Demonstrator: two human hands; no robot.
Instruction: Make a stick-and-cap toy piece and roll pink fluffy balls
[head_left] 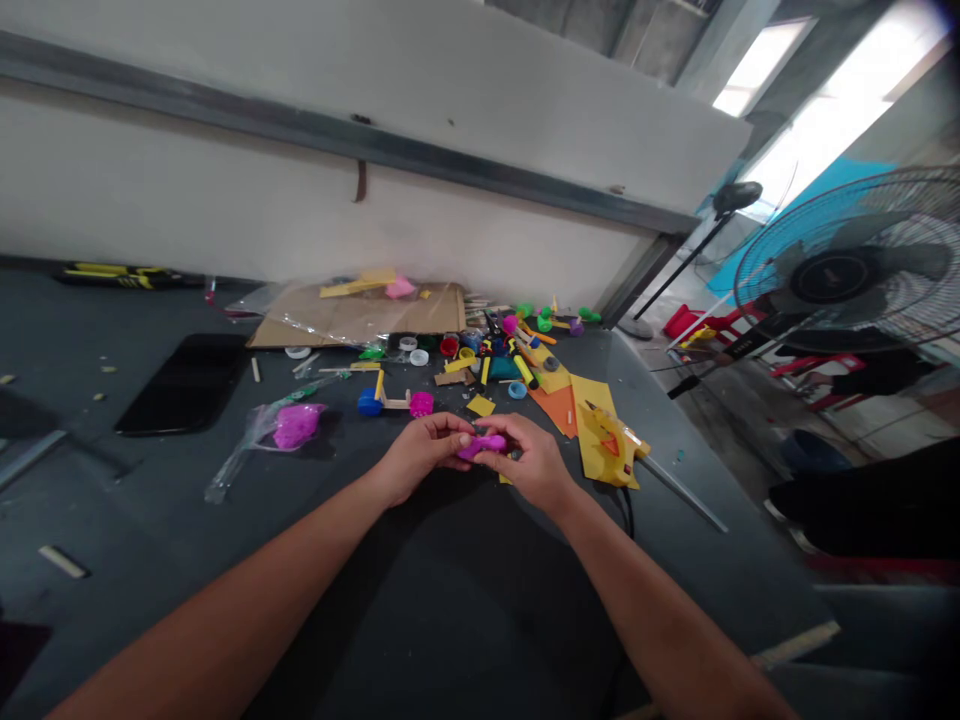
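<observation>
Between the fingertips of both hands is a lump of purple modelling clay [484, 447], held above the dark table. My left hand [427, 455] pinches its left end, and my right hand [527, 458] grips the right end with thumb and fingers. Part of the lump is hidden by the fingers. Just beyond my left hand stands a small stick model [396, 403] with a blue cap at one end and a pink piece at the other. More purple clay [298, 427] lies in a clear plastic bag to the left.
A black phone [184, 385] lies at the left. Behind are cardboard [360, 315], bottle caps and black-yellow pliers [523, 363]. On the right are yellow paper [600, 400], an orange sheet [556, 408] and a cabled yellow tool [615, 445]. A fan [840, 272] stands past the table's right edge.
</observation>
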